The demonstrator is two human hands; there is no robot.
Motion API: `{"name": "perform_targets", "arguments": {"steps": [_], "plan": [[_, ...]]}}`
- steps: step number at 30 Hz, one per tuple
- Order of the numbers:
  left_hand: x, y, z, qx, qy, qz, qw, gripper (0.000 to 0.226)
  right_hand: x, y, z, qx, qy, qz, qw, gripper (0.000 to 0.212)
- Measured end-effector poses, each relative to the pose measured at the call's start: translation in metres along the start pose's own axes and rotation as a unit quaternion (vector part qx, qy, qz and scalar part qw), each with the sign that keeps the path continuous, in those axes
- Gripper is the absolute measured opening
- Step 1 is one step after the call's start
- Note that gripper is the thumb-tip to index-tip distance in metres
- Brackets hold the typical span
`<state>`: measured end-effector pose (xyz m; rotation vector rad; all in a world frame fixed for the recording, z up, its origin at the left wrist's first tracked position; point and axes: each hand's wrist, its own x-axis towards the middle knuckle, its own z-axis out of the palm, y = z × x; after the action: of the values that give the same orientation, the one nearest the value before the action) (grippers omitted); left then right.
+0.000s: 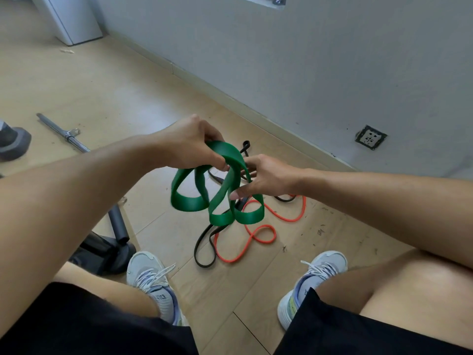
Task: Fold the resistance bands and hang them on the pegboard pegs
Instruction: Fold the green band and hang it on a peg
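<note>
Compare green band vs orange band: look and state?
The green band is wide and flat; the orange band is thin and cord-like. The green band hangs in loops, held by the left hand and right hand; the orange band lies untouched on the floor. Both are unhung.

My left hand (pixel 190 142) pinches the green band (pixel 217 190) with curled fingers; my right hand (pixel 266 176) grips it alongside

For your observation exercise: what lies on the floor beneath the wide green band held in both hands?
Under the wide green rubber band lie a thin orange band and a thin black band, tangled on the wooden floor. Where they cross beneath the green loops is hidden.
</note>
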<state>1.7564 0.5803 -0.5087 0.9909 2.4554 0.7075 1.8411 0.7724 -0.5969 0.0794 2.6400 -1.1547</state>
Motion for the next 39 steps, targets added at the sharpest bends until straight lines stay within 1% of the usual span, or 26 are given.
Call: {"name": "perform_targets", "arguments": {"steps": [2, 4, 5, 7, 10, 13, 17, 20, 23, 27, 30, 32, 35, 39], "plan": [[0.0, -0.001, 0.0, -0.02, 0.011, 0.009, 1.0, 0.024, 0.0, -0.005, 0.001, 0.047, 0.011, -0.004, 0.999, 0.044], [0.001, -0.003, -0.001, -0.041, 0.021, 0.015, 0.999, 0.021, 0.0, -0.008, 0.001, 0.096, 0.025, -0.008, 0.995, 0.047], [0.001, -0.005, -0.002, -0.056, 0.026, 0.017, 0.998, 0.019, 0.001, -0.01, 0.0, 0.108, 0.035, -0.01, 0.993, 0.045], [0.003, -0.009, -0.004, -0.101, 0.043, 0.018, 0.994, 0.02, 0.002, -0.012, -0.001, 0.112, 0.057, -0.018, 0.992, 0.039], [0.005, -0.013, -0.008, -0.17, 0.062, 0.007, 0.984, 0.029, 0.002, -0.019, -0.003, 0.13, 0.08, -0.025, 0.988, 0.034], [0.006, -0.015, -0.011, -0.187, 0.062, 0.004, 0.98, 0.027, 0.002, -0.02, -0.01, 0.121, 0.1, -0.035, 0.987, 0.036], [0.008, -0.024, -0.014, -0.173, 0.052, -0.012, 0.983, 0.017, -0.003, -0.018, -0.025, 0.162, 0.124, -0.024, 0.979, 0.039], [0.008, -0.03, -0.011, -0.137, 0.032, -0.022, 0.99, 0.02, -0.007, -0.021, -0.036, 0.174, 0.141, -0.032, 0.974, 0.034], [0.008, -0.03, -0.003, -0.074, 0.016, -0.005, 0.997, 0.024, -0.01, -0.027, -0.04, 0.186, 0.145, -0.048, 0.971, 0.034], [0.007, -0.02, 0.005, -0.093, 0.015, 0.031, 0.995, 0.032, -0.013, -0.037, -0.039, 0.197, 0.154, -0.072, 0.966, 0.034], [0.006, -0.012, 0.002, -0.114, 0.059, 0.053, 0.99, 0.03, -0.014, -0.036, -0.041, 0.196, 0.13, -0.071, 0.969, 0.038], [0.005, -0.009, -0.002, -0.119, 0.063, 0.056, 0.989, 0.035, -0.016, -0.029, -0.044, 0.17, 0.098, -0.058, 0.979, 0.043], [0.004, -0.008, -0.003, -0.069, 0.053, 0.061, 0.994, 0.034, -0.018, -0.02, -0.044, 0.122, 0.057, -0.048, 0.99, 0.049], [0.007, -0.012, -0.001, 0.015, 0.037, 0.067, 0.997, 0.035, -0.02, -0.016, -0.047, 0.071, 0.044, -0.047, 0.995, 0.055]]}}
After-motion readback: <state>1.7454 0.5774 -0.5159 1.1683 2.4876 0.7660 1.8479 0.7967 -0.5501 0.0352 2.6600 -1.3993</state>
